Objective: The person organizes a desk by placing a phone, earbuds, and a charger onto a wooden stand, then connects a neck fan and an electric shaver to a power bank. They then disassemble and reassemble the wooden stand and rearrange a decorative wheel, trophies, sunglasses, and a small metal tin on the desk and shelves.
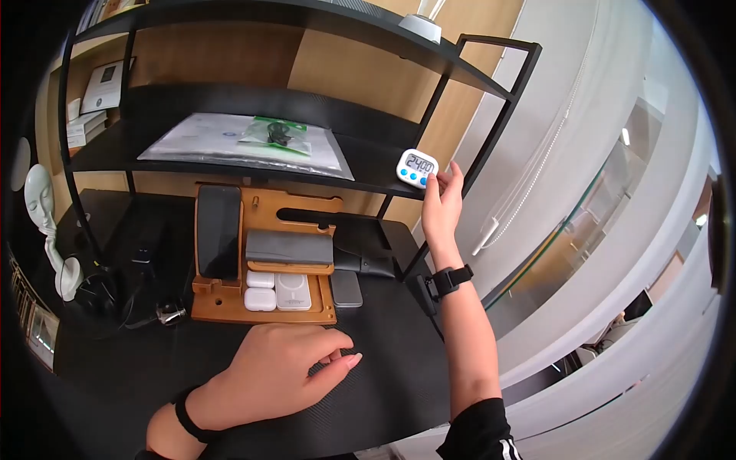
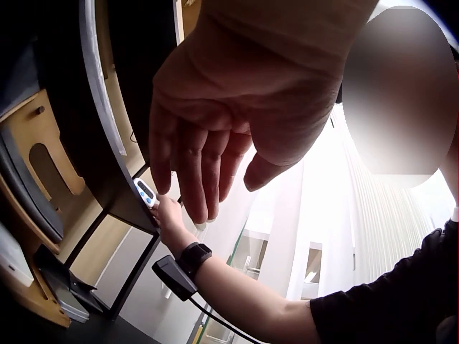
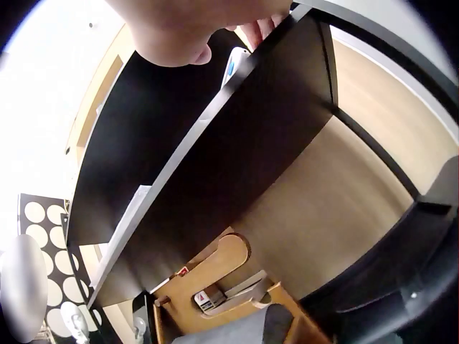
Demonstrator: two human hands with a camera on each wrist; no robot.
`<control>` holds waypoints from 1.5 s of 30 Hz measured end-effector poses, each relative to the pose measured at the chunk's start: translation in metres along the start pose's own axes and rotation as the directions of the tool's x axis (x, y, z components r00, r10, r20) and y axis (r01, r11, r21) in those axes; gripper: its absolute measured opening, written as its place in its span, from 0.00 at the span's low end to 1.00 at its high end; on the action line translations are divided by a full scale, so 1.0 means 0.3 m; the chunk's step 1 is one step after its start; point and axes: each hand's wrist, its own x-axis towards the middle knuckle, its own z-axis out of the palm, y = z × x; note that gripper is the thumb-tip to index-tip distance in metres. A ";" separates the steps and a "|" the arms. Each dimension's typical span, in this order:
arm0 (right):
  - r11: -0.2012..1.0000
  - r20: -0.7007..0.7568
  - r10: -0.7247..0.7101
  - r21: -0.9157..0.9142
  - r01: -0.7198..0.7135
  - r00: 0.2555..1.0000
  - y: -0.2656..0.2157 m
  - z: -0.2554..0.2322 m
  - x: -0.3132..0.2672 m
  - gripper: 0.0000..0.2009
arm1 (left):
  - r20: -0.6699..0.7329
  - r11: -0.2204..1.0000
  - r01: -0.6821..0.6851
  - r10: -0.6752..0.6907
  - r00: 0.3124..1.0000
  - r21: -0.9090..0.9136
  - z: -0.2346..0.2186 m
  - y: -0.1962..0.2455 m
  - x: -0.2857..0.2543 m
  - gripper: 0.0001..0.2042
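Note:
A white digital timer with blue buttons stands at the right front of the middle shelf, its display reading about 2400. My right hand reaches up beside it, a fingertip overlapping its lower right edge in the head view. In the right wrist view the thumb of the right hand is held away from the timer, the fingers partly hidden past the shelf edge. Over the front of the desk hovers my left hand, fingers loosely bent and nothing in them; the left wrist view shows its bare palm.
A wooden organizer holds a dark phone, a grey case, white earbud cases and a white power bank. Plastic sleeves lie on the middle shelf. A white face sculpture stands left; a black post rises right.

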 end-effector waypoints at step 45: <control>0.238 0.410 0.305 0.841 -0.486 0.860 -0.365 0.236 -0.597 0.12 | -0.161 0.759 0.370 -0.338 0.927 0.536 -0.270 -0.186 -0.075 0.25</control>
